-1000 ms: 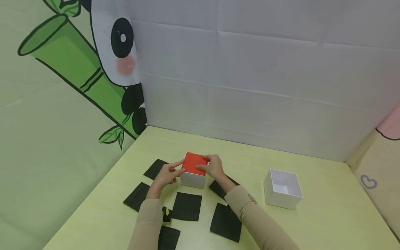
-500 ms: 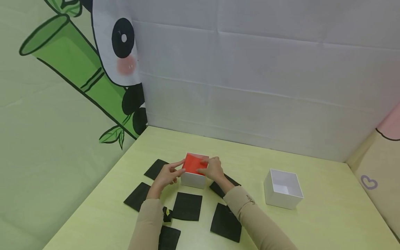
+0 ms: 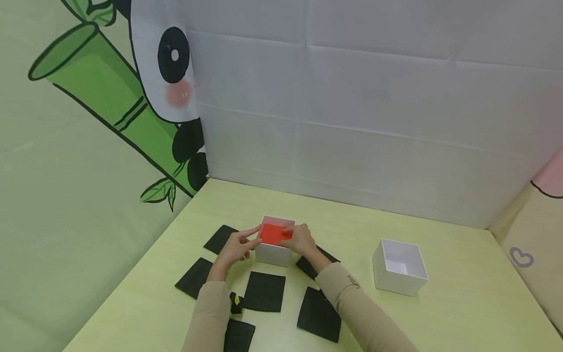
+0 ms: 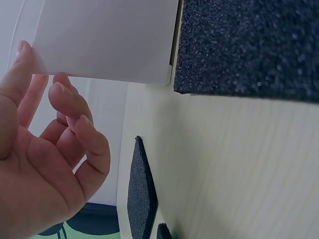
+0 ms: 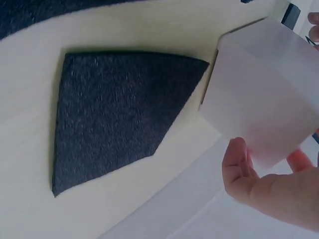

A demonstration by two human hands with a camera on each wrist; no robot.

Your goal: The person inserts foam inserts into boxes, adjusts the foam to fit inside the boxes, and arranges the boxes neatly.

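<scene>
Black felt-like sheets (image 3: pixel 194 277) are lying spread over the counter (image 3: pixel 154 313), loosely ringing the nearer white box (image 3: pixel 271 255). The left hand (image 3: pixel 235 248) is touching that box's left side with extended thumb and index finger, presumably steadying it. Inside, a red square (image 3: pixel 270 233) is sitting below the rim. The right hand (image 3: pixel 302 240) is reaching over the right wall onto it; whether pinching or pressing, I cannot tell. Rightmost, a second white box (image 3: pixel 398 281) is standing well apart.
</scene>
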